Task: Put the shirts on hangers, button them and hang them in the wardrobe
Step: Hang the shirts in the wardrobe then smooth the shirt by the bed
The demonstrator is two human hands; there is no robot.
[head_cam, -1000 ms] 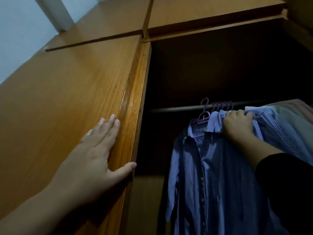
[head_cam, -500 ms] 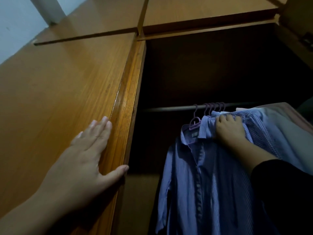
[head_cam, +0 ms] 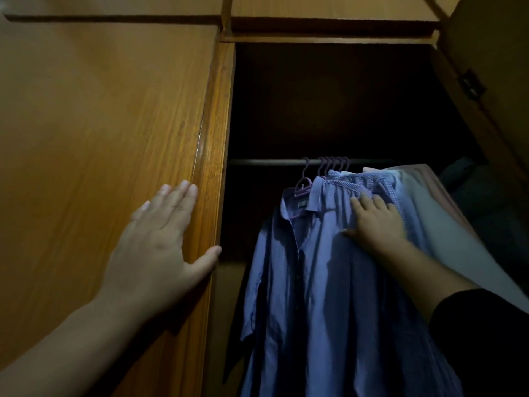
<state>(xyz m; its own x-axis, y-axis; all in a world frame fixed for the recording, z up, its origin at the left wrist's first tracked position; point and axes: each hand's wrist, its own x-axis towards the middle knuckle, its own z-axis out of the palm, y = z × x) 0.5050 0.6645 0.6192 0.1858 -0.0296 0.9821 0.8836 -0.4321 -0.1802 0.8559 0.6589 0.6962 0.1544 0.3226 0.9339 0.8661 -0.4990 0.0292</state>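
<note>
The open wooden wardrobe (head_cam: 329, 96) has a dark interior. A closed orange-brown wooden door panel (head_cam: 94, 124) stands to the left of the opening. A second door, swung open, shows at the upper right with a dark metal hinge (head_cam: 471, 85) on its inner face.

The left hand (head_cam: 156, 242) lies flat on the closed door panel, fingers straight and together, the thumb spread and hooked round the door's inner edge. This grip is apart and holds nothing.

A dark horizontal metal rail (head_cam: 263, 162) crosses the opening from left to right. The hooks of several purple plastic hangers (head_cam: 329, 164) sit on it, bunched close together. The blue striped button-front shirt (head_cam: 315, 282) hangs from the leftmost purple hanger, inside the wardrobe. Its long axis runs vertically, collar at the top, hem out of view below. The buttoned placket faces outward, towards the camera and slightly left.

Further shirts, one blue checked (head_cam: 392, 190) and one pale grey (head_cam: 446, 224), are packed just beside it on the right.

The right hand (head_cam: 375, 222) rests on the blue striped shirt's shoulder. Its fingers are laid over the fabric, thumb spread below; whether they pinch the cloth cannot be told. A black sleeve (head_cam: 481, 339) covers the right forearm.
</note>
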